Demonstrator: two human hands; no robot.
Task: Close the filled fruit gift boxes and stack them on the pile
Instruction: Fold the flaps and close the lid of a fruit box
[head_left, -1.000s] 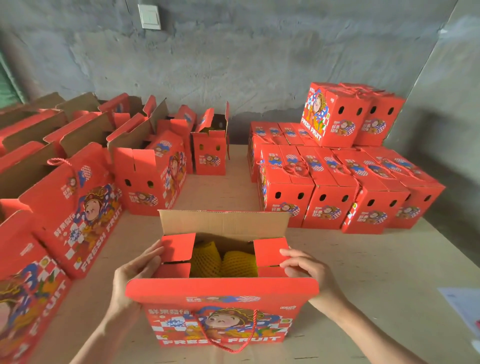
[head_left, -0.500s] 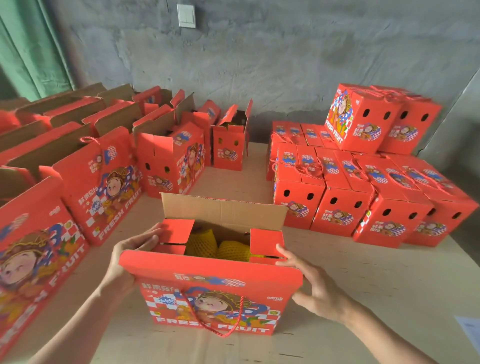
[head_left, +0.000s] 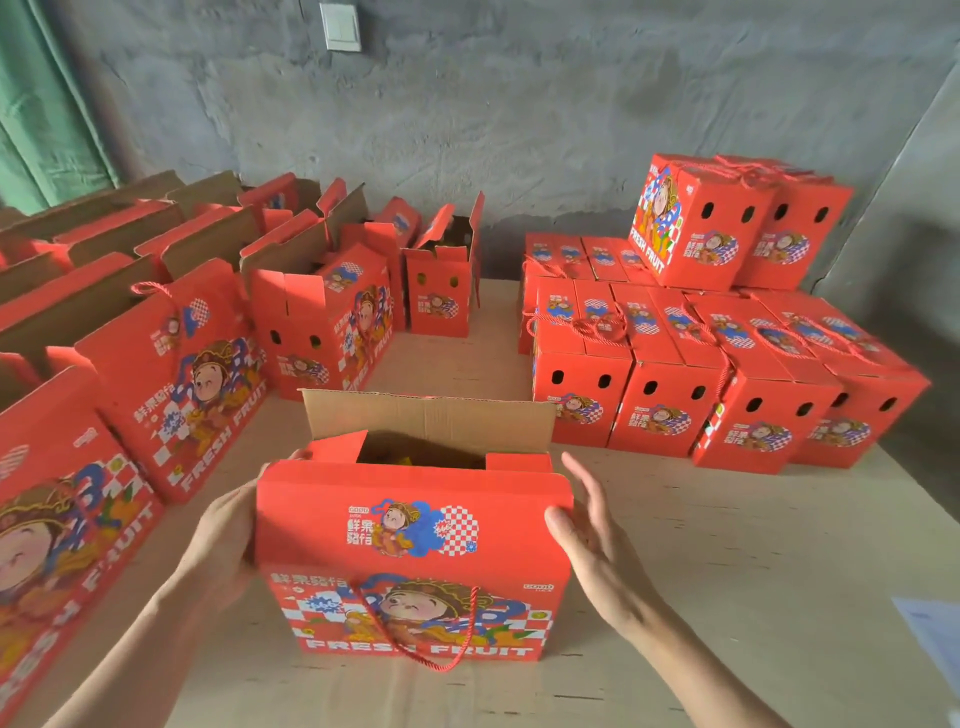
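Head view; a person's two hands at a red gift box (head_left: 415, 571) standing on the pale surface (head_left: 727, 545). The box lies between the hands, its printed front face toward the wrists. The left hand (head_left: 223, 540) lies against the left end of the box with its fingers stretched forward; they pass behind the raised front lid flap (head_left: 415, 519), and only one fingertip (head_left: 298, 454) shows beside the folded left side flap (head_left: 337, 447). The right hand (head_left: 592, 540) is spread flat with its fingers straight and pointing away from the wrist, holding nothing; its thumb tip touches the right edge of the front lid flap, and the fingers stand just clear of the box corner. Forward of both hands the brown rear flap (head_left: 431, 421) stands upright; the right side flap (head_left: 519, 460) is folded inward; a little yellow fruit (head_left: 400, 460) shows in the dark opening. A red cord handle (head_left: 415, 639) hangs down the front face, between the wrists. Forward and right of the right hand stands the pile of closed boxes (head_left: 675, 389), with two more boxes (head_left: 696, 223) on top. Forward and left of the left hand stand rows of open boxes (head_left: 322, 322), flaps up. A sheet of paper (head_left: 930, 623) lies well right of the right forearm.
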